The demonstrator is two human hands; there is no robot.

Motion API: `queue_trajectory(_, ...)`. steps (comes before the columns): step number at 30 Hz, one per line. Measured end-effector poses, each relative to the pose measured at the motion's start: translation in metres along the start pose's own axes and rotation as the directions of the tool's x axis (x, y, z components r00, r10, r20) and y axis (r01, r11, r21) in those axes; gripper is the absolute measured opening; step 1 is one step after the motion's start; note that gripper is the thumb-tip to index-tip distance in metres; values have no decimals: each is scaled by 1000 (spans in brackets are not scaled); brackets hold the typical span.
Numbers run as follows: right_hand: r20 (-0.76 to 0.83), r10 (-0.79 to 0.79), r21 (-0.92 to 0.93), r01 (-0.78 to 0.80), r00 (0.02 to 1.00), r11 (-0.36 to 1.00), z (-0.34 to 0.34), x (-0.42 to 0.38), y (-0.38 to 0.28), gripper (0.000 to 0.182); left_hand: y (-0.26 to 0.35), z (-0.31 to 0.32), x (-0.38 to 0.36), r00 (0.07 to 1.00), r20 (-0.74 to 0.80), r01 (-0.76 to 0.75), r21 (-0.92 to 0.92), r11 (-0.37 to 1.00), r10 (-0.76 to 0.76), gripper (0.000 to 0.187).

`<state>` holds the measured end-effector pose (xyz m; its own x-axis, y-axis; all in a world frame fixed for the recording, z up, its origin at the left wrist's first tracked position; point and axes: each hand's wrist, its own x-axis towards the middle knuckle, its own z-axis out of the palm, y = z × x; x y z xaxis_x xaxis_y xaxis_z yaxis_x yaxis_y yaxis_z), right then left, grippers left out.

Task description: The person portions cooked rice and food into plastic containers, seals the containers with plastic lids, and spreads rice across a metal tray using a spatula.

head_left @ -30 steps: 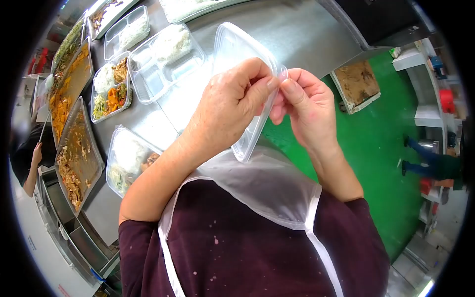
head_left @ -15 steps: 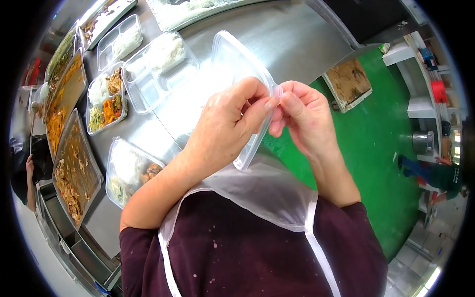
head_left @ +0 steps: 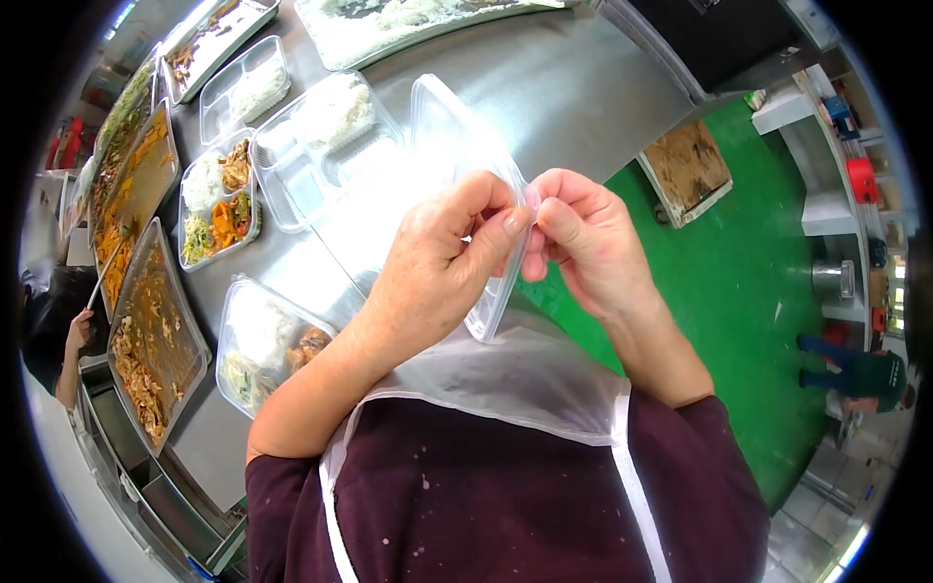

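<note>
A clear plastic lid (head_left: 452,121) is held on edge in front of my body. My left hand (head_left: 442,262) pinches its rim between thumb and fingers. Close beside it, at the same rim, my right hand (head_left: 593,238) is closed with thumb against forefinger; a thin clear bit shows between the fingertips, perhaps part of the lid's edge. Left of my hands, an open compartment tray (head_left: 335,146) holds rice. Near my left forearm sits a container (head_left: 258,335) with rice, meat and vegetables. Another filled tray (head_left: 222,199) lies farther left.
Large food pans (head_left: 160,330) line the left of the steel table (head_left: 525,87), with a rice pan (head_left: 389,24) at the back. A co-worker's hand (head_left: 78,330) holds a utensil at far left. Another person (head_left: 865,374) is at far right, beyond the green floor (head_left: 719,321).
Both hands still pinch at the lid's rim, slightly lower and farther left in view. The co-worker's hand at far left and the person at far right have shifted.
</note>
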<state>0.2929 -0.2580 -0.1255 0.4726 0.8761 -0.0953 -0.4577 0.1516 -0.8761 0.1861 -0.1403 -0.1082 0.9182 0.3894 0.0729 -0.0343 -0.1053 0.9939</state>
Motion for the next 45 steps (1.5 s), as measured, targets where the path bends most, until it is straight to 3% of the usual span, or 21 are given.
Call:
queue_trajectory(13,56,21,-52,-18,998,998,16,0,-13,17,6,-8,-7,999,6,34,-66,997,-34,16)
queue_trajectory(19,131,15,-86,-3,991,996,19,2,-10,17,11,-11,-10,994,0,103,-286,953,-108,27)
queue_trajectory(25,105,52,-104,-41,993,994,30,-2,-13,13,11,-15,-16,993,-7,113,-189,975,-117,28)
queue_trajectory(28,50,-16,-244,27,999,969,37,-6,-12,11,13,-13,-18,992,-37,114,-173,978,-122,24)
queue_trajectory(31,41,-50,-355,62,998,933,38,-3,-12,7,13,-17,-20,992,-106,83,86,993,-74,18)
queue_trajectory(34,130,-241,-610,269,962,746,40,-3,-6,2,17,-19,-23,986,-126,126,163,979,-106,13)
queue_trajectory(37,324,-430,-778,496,843,386,47,2,1,7,23,-31,-27,983,-123,160,230,960,-135,10)
queue_trajectory(38,386,-476,-766,562,790,311,48,2,8,10,19,-35,-29,975,-120,205,169,964,-186,8)
queue_trajectory(43,512,-447,-737,642,734,212,54,5,26,13,5,-44,-48,954,-159,277,151,949,-253,7)
queue_trajectory(45,526,-456,-736,653,718,180,54,5,34,13,3,-42,-52,951,-192,284,222,933,-244,8)
